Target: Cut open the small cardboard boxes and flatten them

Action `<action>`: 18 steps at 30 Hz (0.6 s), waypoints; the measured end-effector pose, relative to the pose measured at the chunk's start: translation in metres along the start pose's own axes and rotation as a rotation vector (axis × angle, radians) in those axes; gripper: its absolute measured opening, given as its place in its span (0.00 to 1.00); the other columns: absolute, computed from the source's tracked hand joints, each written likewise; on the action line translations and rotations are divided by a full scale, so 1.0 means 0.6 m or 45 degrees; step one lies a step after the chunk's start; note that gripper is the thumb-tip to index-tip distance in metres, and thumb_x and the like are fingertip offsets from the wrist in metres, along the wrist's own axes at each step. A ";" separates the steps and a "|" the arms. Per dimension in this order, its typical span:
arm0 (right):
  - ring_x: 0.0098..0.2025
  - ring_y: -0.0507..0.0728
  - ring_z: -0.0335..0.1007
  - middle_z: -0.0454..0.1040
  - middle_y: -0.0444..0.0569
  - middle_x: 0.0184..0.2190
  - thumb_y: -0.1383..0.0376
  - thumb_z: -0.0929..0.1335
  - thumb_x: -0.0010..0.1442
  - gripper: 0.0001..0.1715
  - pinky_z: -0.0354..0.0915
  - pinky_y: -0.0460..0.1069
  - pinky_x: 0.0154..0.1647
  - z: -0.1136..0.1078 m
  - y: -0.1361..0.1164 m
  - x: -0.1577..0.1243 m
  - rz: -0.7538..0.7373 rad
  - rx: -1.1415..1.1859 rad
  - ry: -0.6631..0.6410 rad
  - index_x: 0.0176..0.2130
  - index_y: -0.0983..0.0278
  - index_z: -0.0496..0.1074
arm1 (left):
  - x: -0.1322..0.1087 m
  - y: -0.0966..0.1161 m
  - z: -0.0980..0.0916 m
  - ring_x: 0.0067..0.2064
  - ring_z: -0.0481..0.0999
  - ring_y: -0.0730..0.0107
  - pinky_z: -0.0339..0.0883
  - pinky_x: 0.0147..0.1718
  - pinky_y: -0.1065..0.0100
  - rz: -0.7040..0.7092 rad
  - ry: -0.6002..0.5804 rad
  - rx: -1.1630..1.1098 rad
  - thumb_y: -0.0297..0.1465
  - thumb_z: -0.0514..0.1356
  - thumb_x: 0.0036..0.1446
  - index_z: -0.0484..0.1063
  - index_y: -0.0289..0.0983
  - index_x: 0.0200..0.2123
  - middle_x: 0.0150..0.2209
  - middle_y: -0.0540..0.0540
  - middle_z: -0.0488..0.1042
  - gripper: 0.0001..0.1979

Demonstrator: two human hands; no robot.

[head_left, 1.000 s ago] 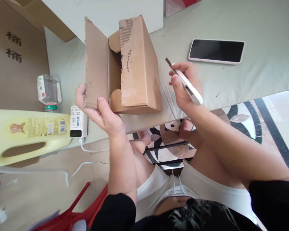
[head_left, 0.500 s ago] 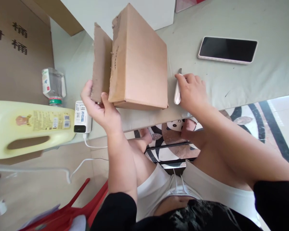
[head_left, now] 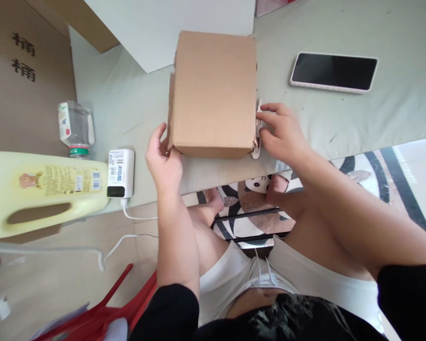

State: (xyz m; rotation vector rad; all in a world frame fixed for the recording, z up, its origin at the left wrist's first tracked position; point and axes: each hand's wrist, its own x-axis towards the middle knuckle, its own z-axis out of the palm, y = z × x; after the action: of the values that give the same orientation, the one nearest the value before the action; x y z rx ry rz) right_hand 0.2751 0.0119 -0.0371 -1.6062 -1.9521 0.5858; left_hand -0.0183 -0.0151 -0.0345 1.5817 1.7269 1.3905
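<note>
A brown cardboard box [head_left: 215,90] sits on the cloth-covered table in front of me, one plain face turned up. My left hand [head_left: 165,163] grips its near left corner, where a torn-edged flap [head_left: 171,102] stands along the side; the thumb lies in front and the fingertips go partly behind the cardboard. Along the box's right side is a slim white utility knife [head_left: 256,150], close against the cardboard. My right hand [head_left: 282,130] has its thumb and fingers on the knife; its blade cannot be made out.
A phone [head_left: 333,72] lies at the right. On the left are a clear bottle [head_left: 76,125], a white power bank [head_left: 120,173] with a cable, and a large yellow jug [head_left: 46,194]. A white box [head_left: 184,19] and a big printed carton [head_left: 28,104] stand behind.
The box has turned and come down so its plain face is up, and the flap has swung in close to it. My right hand has brought the knife left against the box's side.
</note>
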 end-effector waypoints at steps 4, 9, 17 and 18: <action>0.64 0.66 0.68 0.72 0.55 0.60 0.68 0.62 0.58 0.29 0.63 0.66 0.68 -0.004 -0.001 0.002 -0.005 0.076 0.038 0.57 0.61 0.75 | -0.001 0.015 0.004 0.62 0.74 0.56 0.66 0.66 0.52 0.137 0.160 0.077 0.26 0.61 0.49 0.75 0.42 0.54 0.56 0.44 0.76 0.26; 0.62 0.65 0.70 0.73 0.56 0.59 0.67 0.63 0.58 0.27 0.65 0.64 0.67 -0.006 -0.008 -0.001 -0.008 0.132 0.006 0.55 0.62 0.75 | 0.000 0.021 0.013 0.60 0.75 0.55 0.68 0.65 0.50 0.065 0.360 0.050 0.29 0.62 0.52 0.72 0.41 0.54 0.55 0.44 0.76 0.23; 0.60 0.66 0.71 0.74 0.57 0.57 0.67 0.63 0.58 0.25 0.66 0.63 0.64 0.000 -0.013 -0.003 -0.040 0.177 -0.009 0.53 0.64 0.77 | -0.002 0.039 0.021 0.61 0.74 0.58 0.67 0.66 0.53 -0.053 0.473 -0.050 0.25 0.62 0.49 0.71 0.39 0.53 0.55 0.46 0.76 0.25; 0.60 0.66 0.71 0.74 0.57 0.57 0.68 0.63 0.58 0.25 0.66 0.63 0.64 0.001 -0.012 -0.003 -0.040 0.183 -0.012 0.54 0.64 0.76 | -0.003 0.044 0.021 0.60 0.75 0.59 0.68 0.65 0.54 -0.074 0.463 -0.044 0.25 0.61 0.49 0.72 0.38 0.53 0.56 0.45 0.76 0.25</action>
State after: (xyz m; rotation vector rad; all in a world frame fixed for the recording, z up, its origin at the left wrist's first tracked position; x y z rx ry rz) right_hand 0.2694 0.0087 -0.0331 -1.4845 -1.8931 0.7052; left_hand 0.0060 -0.0158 -0.0178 1.3079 1.9189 1.7520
